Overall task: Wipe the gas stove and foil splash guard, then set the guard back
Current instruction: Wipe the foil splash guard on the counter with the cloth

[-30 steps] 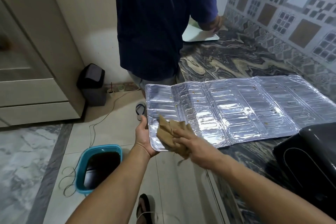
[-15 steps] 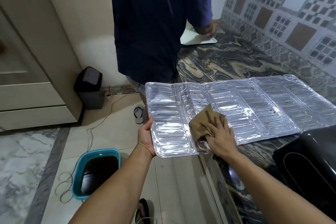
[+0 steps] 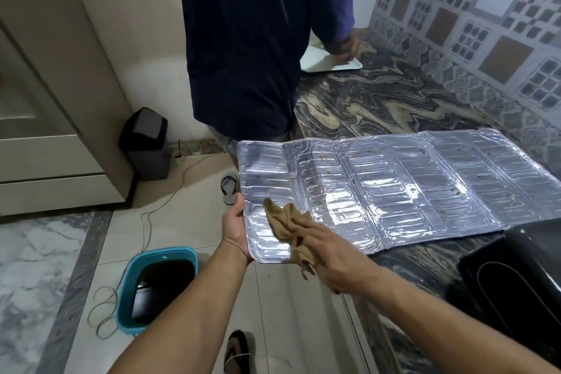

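We have the foil splash guard lying flat and unfolded on the marbled countertop, its left end hanging out past the counter edge over the floor. Small food specks dot its middle panels. Our left hand holds that overhanging end from below, thumb along the left rim and fingers hidden underneath, so we cannot tell how far they curl. Our right hand presses a crumpled brown cloth onto the near left corner of the guard; the fingers are bent over the cloth and grip it, with part of it trailing off the guard's near edge. At the right edge of the view sits the black gas stove, just beside the guard's near side.

On the floor below stands a teal tub filled with dark water, a thin cord looping beside it. A person in a dark blue shirt stands at the counter's far end, a hand on a white tray. A black bin sits against the wall.
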Motion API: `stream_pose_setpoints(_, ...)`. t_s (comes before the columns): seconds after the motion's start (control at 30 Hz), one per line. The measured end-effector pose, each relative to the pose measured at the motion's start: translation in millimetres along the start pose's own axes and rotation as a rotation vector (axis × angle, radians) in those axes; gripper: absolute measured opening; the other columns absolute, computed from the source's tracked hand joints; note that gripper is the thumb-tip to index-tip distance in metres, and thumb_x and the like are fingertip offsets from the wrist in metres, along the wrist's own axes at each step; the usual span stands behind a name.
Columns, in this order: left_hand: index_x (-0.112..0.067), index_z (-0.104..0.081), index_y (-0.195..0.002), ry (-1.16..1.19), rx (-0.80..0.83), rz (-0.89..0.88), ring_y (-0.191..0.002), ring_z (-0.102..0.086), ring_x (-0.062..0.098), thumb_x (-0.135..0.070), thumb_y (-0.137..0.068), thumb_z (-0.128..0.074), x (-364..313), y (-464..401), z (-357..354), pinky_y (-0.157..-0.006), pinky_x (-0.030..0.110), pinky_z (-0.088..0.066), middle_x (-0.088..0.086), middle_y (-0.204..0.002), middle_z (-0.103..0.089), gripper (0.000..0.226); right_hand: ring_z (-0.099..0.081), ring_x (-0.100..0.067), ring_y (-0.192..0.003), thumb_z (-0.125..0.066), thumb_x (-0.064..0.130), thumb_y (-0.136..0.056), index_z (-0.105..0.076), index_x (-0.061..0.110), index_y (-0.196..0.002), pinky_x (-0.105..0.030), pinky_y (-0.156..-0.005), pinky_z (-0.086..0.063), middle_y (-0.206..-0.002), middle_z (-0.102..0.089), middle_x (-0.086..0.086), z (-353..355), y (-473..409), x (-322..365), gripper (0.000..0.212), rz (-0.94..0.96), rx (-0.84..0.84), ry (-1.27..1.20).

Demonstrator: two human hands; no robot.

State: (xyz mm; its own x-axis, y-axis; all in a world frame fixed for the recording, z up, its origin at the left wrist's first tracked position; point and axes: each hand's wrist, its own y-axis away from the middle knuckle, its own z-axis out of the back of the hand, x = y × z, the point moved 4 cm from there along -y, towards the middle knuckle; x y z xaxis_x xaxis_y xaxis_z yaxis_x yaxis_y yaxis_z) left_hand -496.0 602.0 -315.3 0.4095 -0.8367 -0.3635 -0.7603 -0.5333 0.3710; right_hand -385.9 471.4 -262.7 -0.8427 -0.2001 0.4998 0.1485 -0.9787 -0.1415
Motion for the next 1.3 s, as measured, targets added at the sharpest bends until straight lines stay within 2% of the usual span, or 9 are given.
stream_pose_setpoints(0.17, -0.005, -0.057, -0.130, -0.032, -0.032, 0.039, -0.121, -0.052, 0.045, -0.045, -0.090, -0.043, -1.2, -3.3, -7.1, -0.106, 0.057, -0.036, 0.024, -0.132, -0.057, 0.058, -0.056, -0.035, -0.099, -0.032, 0.034, -0.081, -0.060, 0.002, -0.083, -0.045, -0.086, -0.046, -0.108, -0.059, -0.019, 32.9, 7.2, -48.6, 0.042, -0.315, -0.139, 0.252)
stream_pose_setpoints(0.3, 0.000, -0.060, -0.123, -0.200, -0.089, 0.065, -0.107, -0.059, 0.044, -0.031, -0.086, -0.047, -6.5, -10.1, -18.3, -0.098, 0.053, -0.044, 0.024, -0.114, -0.066, 0.049, -0.054, -0.026, -0.069, -0.039, 0.023, -0.091, -0.057, 0.015, -0.071, -0.028, -0.057, -0.036, -0.073, -0.052, -0.001, 58.4, -4.9, -57.5, 0.028, -0.648, -0.398, 0.002)
stream_pose_setpoints(0.43, 0.000, -0.059, -0.125, -0.188, -0.092, 0.009, -0.105, -0.060, 0.043, -0.030, -0.080, -0.052, -20.2, -19.0, -18.7, -0.099, 0.054, -0.044, 0.024, -0.114, -0.065, 0.055, -0.061, -0.026, -0.085, -0.042, 0.018, -0.095, -0.058, 0.019, -0.075, -0.032, -0.069, -0.046, -0.081, -0.062, -0.001, 81.5, -5.2, -74.9, 0.026, -0.984, -0.862, -0.530)
stream_pose_setpoints(0.6, -0.002, -0.060, -0.125, -0.140, -0.044, 0.004, -0.112, -0.057, 0.044, -0.034, -0.081, -0.053, -29.0, -27.3, -15.6, -0.104, 0.058, -0.039, 0.024, -0.121, -0.062, 0.055, -0.059, -0.023, -0.087, -0.037, 0.014, -0.097, -0.057, 0.021, -0.102, -0.028, -0.071, -0.042, -0.089, -0.060, -0.001, 128.2, -17.5, -76.0, 0.022, -0.820, -1.184, -0.512)
stream_pose_setpoints(0.73, -0.003, -0.062, -0.120, -0.145, -0.065, -0.021, -0.098, -0.065, 0.042, -0.034, -0.085, -0.050, -33.6, -32.9, -17.5, -0.092, 0.052, -0.048, 0.022, -0.109, -0.068, 0.048, -0.064, -0.027, -0.063, -0.057, 0.024, -0.092, -0.050, 0.029, -0.108, -0.037, -0.053, -0.053, -0.073, -0.063, -0.009, 113.6, -33.3, -85.0, 0.019, -0.657, -0.732, -0.299)
stream_pose_setpoints(0.83, -0.004, -0.066, -0.114, -0.190, -0.093, -0.008, -0.092, -0.067, 0.039, -0.037, -0.088, -0.048, -37.0, -37.6, -18.9, -0.086, 0.048, -0.051, 0.021, -0.102, -0.070, 0.046, -0.063, -0.024, -0.087, -0.061, 0.039, -0.064, -0.057, 0.021, -0.103, -0.034, -0.073, -0.048, -0.089, -0.063, 0.000, 81.6, -39.9, -96.2, 0.043, -0.663, -0.135, -0.184)
stream_pose_setpoints(1.0, -0.005, -0.061, -0.125, -0.189, -0.121, 0.009, -0.104, -0.061, 0.042, -0.043, -0.089, -0.048, -43.6, -52.8, -16.5, -0.096, 0.052, -0.047, 0.023, -0.114, -0.066, 0.054, -0.053, -0.030, -0.094, -0.043, 0.048, -0.072, -0.060, 0.022, -0.101, -0.038, -0.075, -0.042, -0.097, -0.058, -0.010, 81.2, -41.1, -126.1, 0.043, -0.801, -0.467, -0.053)
stream_pose_setpoints(1.13, -0.004, -0.066, -0.109, -0.225, -0.156, -0.022, -0.081, -0.069, 0.039, -0.038, -0.093, -0.047, -49.9, -67.4, -13.1, -0.077, 0.046, -0.055, 0.019, -0.091, -0.072, 0.042, -0.012, -0.043, -0.142, -0.030, 0.077, -0.082, -0.015, 0.033, -0.152, -0.055, -0.114, -0.009, -0.159, -0.014, -0.013, 59.7, -51.4, -148.0, 0.084, -0.888, -0.098, 0.263)
stream_pose_setpoints(1.3, -0.005, -0.065, -0.103, -0.263, -0.188, 0.024, -0.067, -0.072, 0.034, -0.036, -0.099, -0.042, -49.3, -82.3, -9.2, -0.065, 0.041, -0.055, 0.016, -0.079, -0.074, 0.039, 0.006, -0.046, -0.145, -0.015, 0.089, -0.074, -0.002, 0.036, -0.153, -0.058, -0.114, 0.010, -0.162, 0.005, -0.013, 35.2, -60.5, -153.9, 0.096, -0.944, 0.013, 0.397)
